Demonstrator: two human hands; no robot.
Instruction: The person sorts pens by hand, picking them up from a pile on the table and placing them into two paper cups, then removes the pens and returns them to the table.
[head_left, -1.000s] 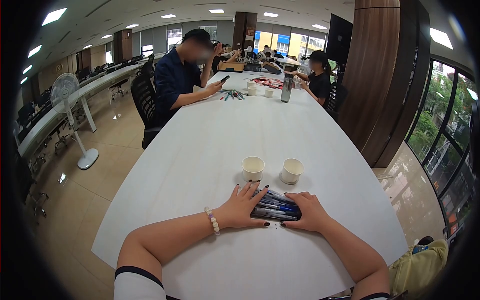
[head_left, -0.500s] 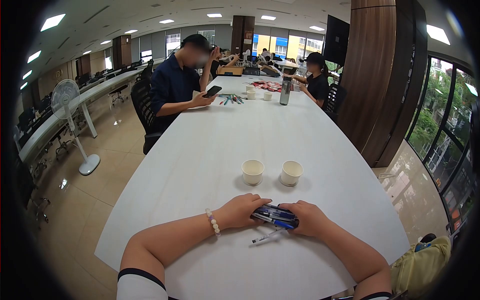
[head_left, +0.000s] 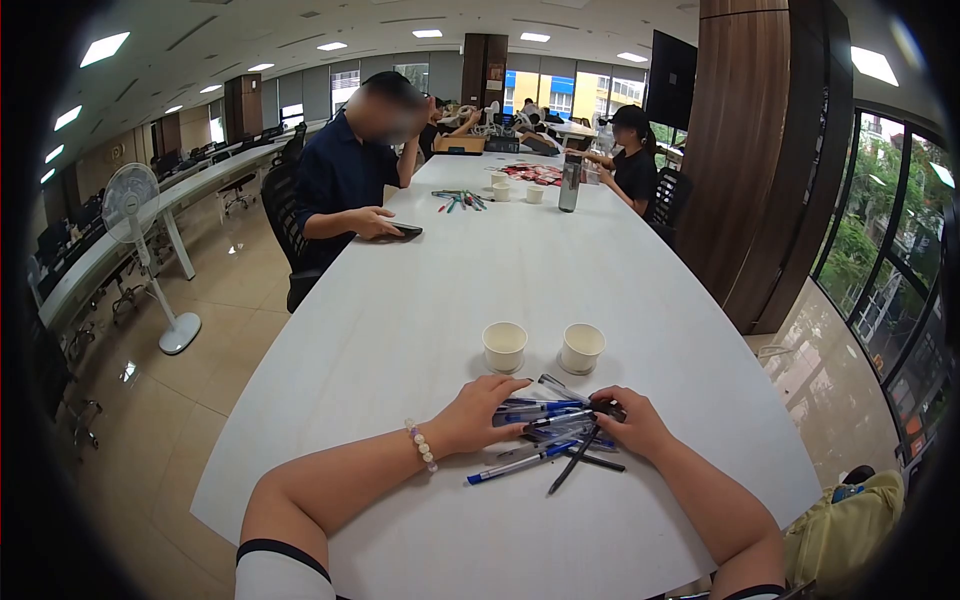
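Note:
A loose heap of pens [head_left: 545, 424], blue, black and clear-barrelled, lies on the white table between my hands. My left hand [head_left: 478, 418] rests at the heap's left side, thumb and fingers apart around the pen ends. On the other side my right hand [head_left: 638, 424] has its fingers and thumb closed over the dark ends of some pens. A black pen [head_left: 572, 462] and a blue-capped pen [head_left: 510, 466] stick out toward me. Just beyond the heap stand two paper cups, a left cup [head_left: 504, 350] and a right cup [head_left: 582, 352].
Farther along the table [head_left: 440, 290], a seated person [head_left: 345, 165] holds a phone [head_left: 405, 231] at the left edge. More pens [head_left: 462, 199], small cups and a bottle [head_left: 569, 185] stand farther off. Another person [head_left: 635, 170] sits at the far right.
The bundle of pens gripped between my hands has spread out into a loose heap on the table. My hands have moved slightly apart. The person at left has lowered the phone.

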